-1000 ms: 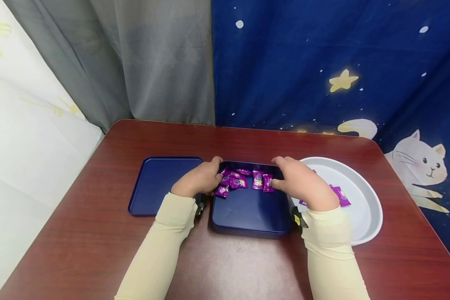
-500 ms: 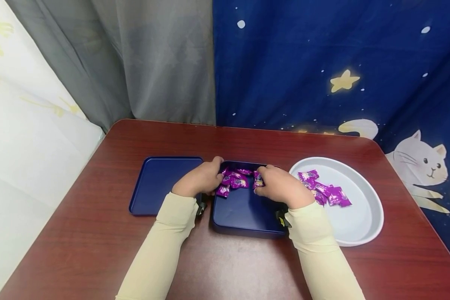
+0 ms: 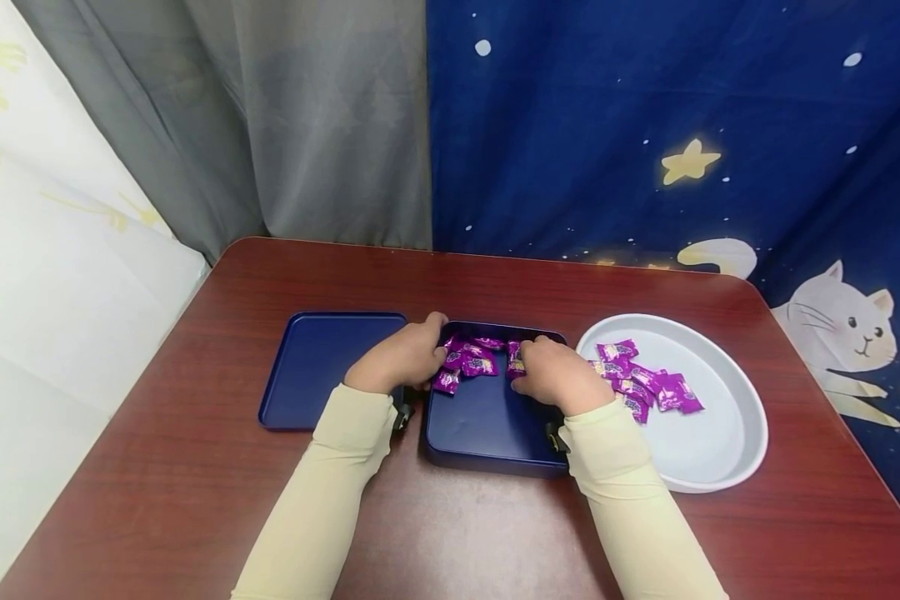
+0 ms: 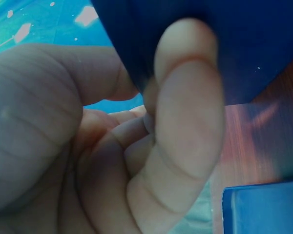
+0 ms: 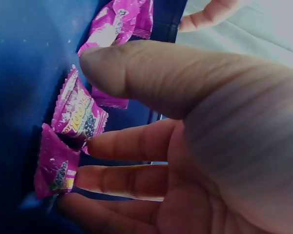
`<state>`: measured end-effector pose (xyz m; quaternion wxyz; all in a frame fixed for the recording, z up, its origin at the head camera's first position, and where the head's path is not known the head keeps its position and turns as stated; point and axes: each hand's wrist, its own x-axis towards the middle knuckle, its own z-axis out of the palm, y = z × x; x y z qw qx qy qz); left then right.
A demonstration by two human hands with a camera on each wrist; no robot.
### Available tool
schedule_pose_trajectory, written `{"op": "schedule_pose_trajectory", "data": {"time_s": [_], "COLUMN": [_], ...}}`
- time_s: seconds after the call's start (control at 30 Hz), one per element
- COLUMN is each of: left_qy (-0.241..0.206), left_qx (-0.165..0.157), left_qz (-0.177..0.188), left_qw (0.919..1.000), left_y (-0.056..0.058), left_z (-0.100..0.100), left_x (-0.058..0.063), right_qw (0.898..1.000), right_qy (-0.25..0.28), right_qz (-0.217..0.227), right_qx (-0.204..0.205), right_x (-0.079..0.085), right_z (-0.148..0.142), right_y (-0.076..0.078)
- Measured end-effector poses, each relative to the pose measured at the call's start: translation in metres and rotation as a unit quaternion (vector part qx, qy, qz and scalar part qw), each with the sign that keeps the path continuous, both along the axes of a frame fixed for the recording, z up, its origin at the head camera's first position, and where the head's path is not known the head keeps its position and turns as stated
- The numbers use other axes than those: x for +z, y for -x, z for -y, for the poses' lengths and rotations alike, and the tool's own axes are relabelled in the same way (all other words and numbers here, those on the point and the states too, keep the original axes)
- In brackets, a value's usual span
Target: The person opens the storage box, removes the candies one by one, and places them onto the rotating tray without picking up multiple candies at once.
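- Left hand (image 3: 401,354): grips the left wall of the blue box (image 3: 487,433); the fingers are bent against the outer side, while the thumb passes over the rim.
- Left thumb tip: hidden by the wall in the left wrist view; whether it touches the wrapped sweets just inside cannot be told.
- Right hand (image 3: 558,375): reaches into the box near its far right corner, palm toward the sweets; thumb and fingers stand apart, the fingers fairly straight, fingertips touching or just beside two purple sweets (image 5: 80,112).
- Right thumb: lies over part of another sweet, higher in the right wrist view.
- Sweets in the box (image 3: 480,365): a loose cluster in the far left corner, with more beneath the right hand.
- White dish (image 3: 735,433): to the right of the box, holding a pile of similar sweets (image 3: 675,393) toward its left side.
- Shallow blue tray (image 3: 322,367): flat on the reddish-brown table (image 3: 157,467), left of the box, partly covered by the left hand.
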<state>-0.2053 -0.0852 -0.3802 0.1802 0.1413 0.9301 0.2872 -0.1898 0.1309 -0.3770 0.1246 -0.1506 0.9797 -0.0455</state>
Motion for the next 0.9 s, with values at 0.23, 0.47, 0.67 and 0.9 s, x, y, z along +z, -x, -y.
{"op": "schedule_pose_trajectory", "data": {"time_s": [0.23,0.47,0.67,0.9], "left_qy": [-0.002,0.000,-0.001,-0.002], "left_qx": [0.000,-0.001,-0.001,0.000], "left_qz": [-0.001,-0.005,-0.006,-0.006], "left_qw": [1.0000,1.0000,1.0000,1.0000], "left_y": [0.0003,0.0005,0.0004,0.0004], "left_z": [0.0001,0.0005,0.0006,0.0013], "left_x": [-0.0007,-0.0017,-0.0021,-0.0018], "right_qw": [1.000,0.999,0.997,0.994], "right_qy": [-0.008,-0.012,-0.011,0.019], "right_qz": [0.001,-0.003,-0.016,-0.013], "right_qx": [0.004,0.036,0.068,0.111], "right_x": [-0.0005,-0.0033,-0.0070,-0.0048], "right_z": [-0.0001,0.0007,0.0009,0.0031], "right_y": [0.0010,0.0005,0.0007,0.0000]}}
